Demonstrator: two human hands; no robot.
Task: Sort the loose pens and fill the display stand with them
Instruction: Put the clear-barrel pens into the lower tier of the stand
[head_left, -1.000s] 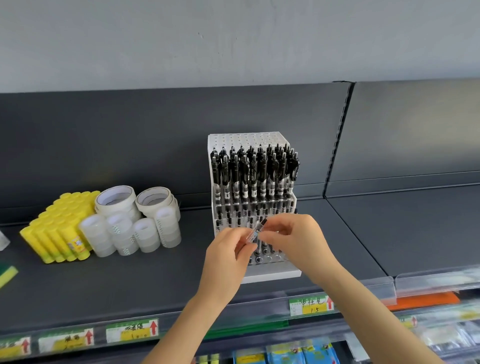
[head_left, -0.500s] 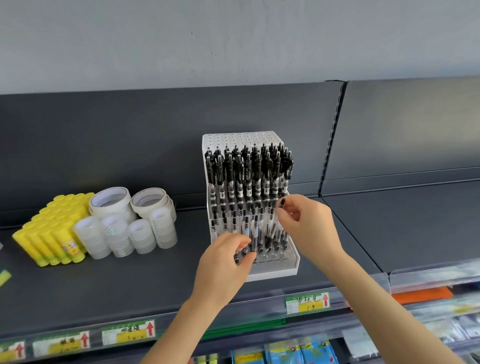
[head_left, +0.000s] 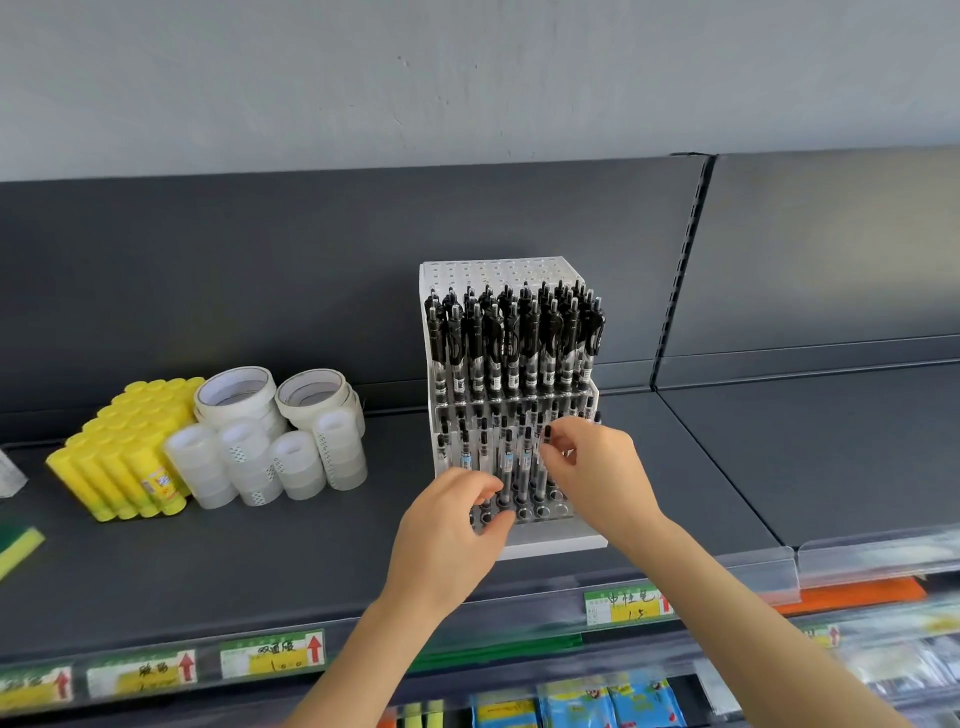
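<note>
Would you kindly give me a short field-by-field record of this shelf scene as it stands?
Display stand: white, on dark shelf; back rows full of black pens, some front holes empty
Right hand: pinches a pen upright over the lower rows
Left hand: curled at the stand's front; grip unclear
Left of stand: yellow glue sticks, tape rolls

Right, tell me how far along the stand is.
Done: the stand's middle tier is packed with pens. In hand: the right hand pinches a pen in the lower tier; the left hand sits by the front. Left: front holes and top rows are empty.
</note>
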